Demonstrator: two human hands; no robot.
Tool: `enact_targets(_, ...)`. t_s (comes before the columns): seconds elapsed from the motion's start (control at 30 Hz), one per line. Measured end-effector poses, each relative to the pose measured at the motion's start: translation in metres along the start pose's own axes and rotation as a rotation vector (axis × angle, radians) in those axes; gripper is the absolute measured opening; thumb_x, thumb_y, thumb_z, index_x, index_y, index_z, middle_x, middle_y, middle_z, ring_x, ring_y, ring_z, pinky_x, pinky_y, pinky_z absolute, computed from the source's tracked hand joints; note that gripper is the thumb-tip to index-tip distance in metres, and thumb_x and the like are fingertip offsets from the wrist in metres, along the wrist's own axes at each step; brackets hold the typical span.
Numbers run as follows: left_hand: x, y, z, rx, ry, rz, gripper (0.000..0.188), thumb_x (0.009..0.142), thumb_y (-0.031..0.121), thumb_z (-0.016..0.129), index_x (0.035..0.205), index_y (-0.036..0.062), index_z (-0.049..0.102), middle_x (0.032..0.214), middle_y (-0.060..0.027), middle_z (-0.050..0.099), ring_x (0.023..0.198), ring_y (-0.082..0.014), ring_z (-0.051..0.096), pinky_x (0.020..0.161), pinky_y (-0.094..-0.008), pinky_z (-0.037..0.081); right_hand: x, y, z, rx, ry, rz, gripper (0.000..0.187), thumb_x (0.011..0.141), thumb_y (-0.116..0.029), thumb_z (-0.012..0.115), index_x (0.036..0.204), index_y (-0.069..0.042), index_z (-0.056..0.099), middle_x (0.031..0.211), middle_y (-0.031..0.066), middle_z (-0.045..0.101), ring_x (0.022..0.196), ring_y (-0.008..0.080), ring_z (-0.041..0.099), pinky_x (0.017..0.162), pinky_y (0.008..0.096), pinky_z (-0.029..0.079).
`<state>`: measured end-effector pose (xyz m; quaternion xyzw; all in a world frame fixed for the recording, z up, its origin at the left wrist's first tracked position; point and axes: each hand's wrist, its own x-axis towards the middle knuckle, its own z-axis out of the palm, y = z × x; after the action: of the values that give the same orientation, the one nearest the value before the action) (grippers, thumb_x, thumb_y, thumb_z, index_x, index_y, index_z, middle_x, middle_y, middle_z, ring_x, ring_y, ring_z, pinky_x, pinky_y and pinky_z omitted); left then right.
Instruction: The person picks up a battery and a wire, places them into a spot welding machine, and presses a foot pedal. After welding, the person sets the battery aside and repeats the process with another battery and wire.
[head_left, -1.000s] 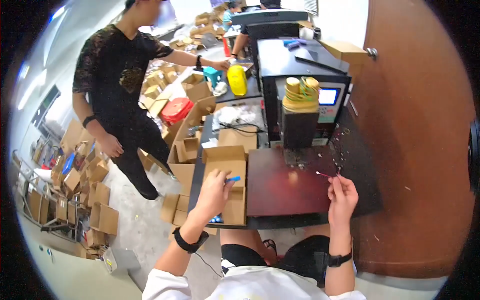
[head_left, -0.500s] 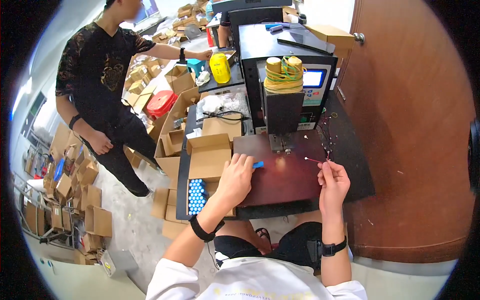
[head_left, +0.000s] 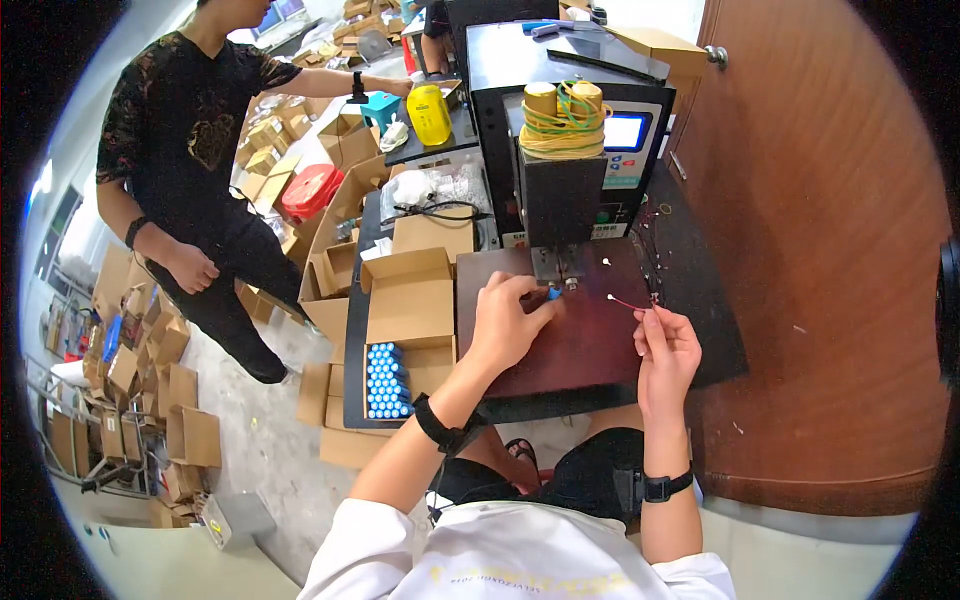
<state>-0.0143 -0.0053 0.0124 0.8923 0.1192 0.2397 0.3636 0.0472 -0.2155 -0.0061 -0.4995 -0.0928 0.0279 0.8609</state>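
My left hand [head_left: 508,318] is closed around a blue cylindrical battery cell [head_left: 553,293]. Fingers cover most of the cell; its exposed end sits right by the metal electrode tips [head_left: 570,284] of a black spot welder [head_left: 564,205]. Farther right, my right hand [head_left: 668,355] pinches a thin red wire [head_left: 628,304] with a small white piece at its tip. That wire stays apart from the cell. Beneath both hands lies a dark reddish work plate [head_left: 535,365]. An open cardboard box [head_left: 430,362] left of my left hand holds several upright blue cells [head_left: 385,380].
More thin wires [head_left: 648,250] lie along the plate's right side. A yellow container [head_left: 429,115] and a plastic bag [head_left: 460,185] are at the back left. Left of the table stands a person in black [head_left: 200,150], one arm stretched toward it. A brown door [head_left: 820,250] borders the right.
My left hand has carried the blue cell rightward and away from me, up to the electrode tips. The right hand still pinches the red wire, almost in place. The view has shifted slightly.
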Motion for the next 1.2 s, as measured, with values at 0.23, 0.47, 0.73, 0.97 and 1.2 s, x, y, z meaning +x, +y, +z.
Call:
enact_targets(0.23, 0.002, -0.0015, 0.0045, 0.005, -0.009, -0.04, 0.033, 0.076, 0.029, 0.082, 0.093, 0.0016, 0.073, 0.088, -0.0195, 0.059, 0.083, -0.0394, 0.06, 0.074, -0.0455, 0.048, 0.0002, 0.0024, -0.0028, -0.023, -0.033, -0.028, 0.008, 0.096, -0.003, 0.064, 0.104, 0.0, 0.065, 0.098, 0.011, 0.071, 0.074, 0.0091, 0.059, 0.062, 0.0209, 0.044)
enact_targets(0.47, 0.0016, -0.0031, 0.0052, 0.009, -0.011, -0.054, 0.033, 0.077, 0.029, 0.081, 0.093, 0.001, 0.073, 0.089, -0.02, 0.059, 0.083, -0.0395, 0.06, 0.073, -0.0458, 0.048, -0.0044, 0.0062, -0.005, -0.038, -0.049, -0.093, 0.009, 0.096, -0.002, 0.065, 0.105, 0.0, 0.065, 0.099, 0.0119, 0.071, 0.074, 0.0088, 0.059, 0.061, 0.0209, 0.044)
enact_targets(0.73, 0.0003, -0.0016, 0.0052, 0.046, -0.014, -0.053, 0.033, 0.077, 0.03, 0.08, 0.094, 0.0017, 0.074, 0.093, -0.0202, 0.06, 0.086, -0.04, 0.06, 0.075, -0.047, 0.048, -0.004, 0.0083, -0.006, -0.04, -0.03, -0.12, 0.01, 0.096, -0.002, 0.064, 0.106, -0.001, 0.064, 0.1, 0.012, 0.071, 0.075, 0.0087, 0.06, 0.062, 0.021, 0.044)
enact_targets(0.97, 0.0015, -0.001, 0.005, 0.037, -0.02, -0.053, 0.031, 0.077, 0.03, 0.08, 0.095, 0.0043, 0.075, 0.093, -0.0191, 0.06, 0.088, -0.0394, 0.059, 0.078, -0.0458, 0.048, -0.0019, 0.0091, -0.0041, -0.032, -0.034, -0.139, 0.01, 0.097, -0.002, 0.064, 0.107, 0.0, 0.064, 0.1, 0.0127, 0.071, 0.076, 0.0092, 0.06, 0.062, 0.0216, 0.044)
enact_targets(1.2, 0.0005, -0.0005, 0.0049, 0.043, -0.009, -0.052, 0.03, 0.077, 0.028, 0.08, 0.095, 0.0048, 0.076, 0.091, -0.0187, 0.061, 0.086, -0.038, 0.06, 0.077, -0.0452, 0.049, -0.0024, 0.0091, -0.0028, -0.024, -0.027, -0.158, 0.01, 0.096, -0.003, 0.064, 0.106, 0.0, 0.064, 0.101, 0.0131, 0.071, 0.076, 0.0097, 0.06, 0.062, 0.0216, 0.044)
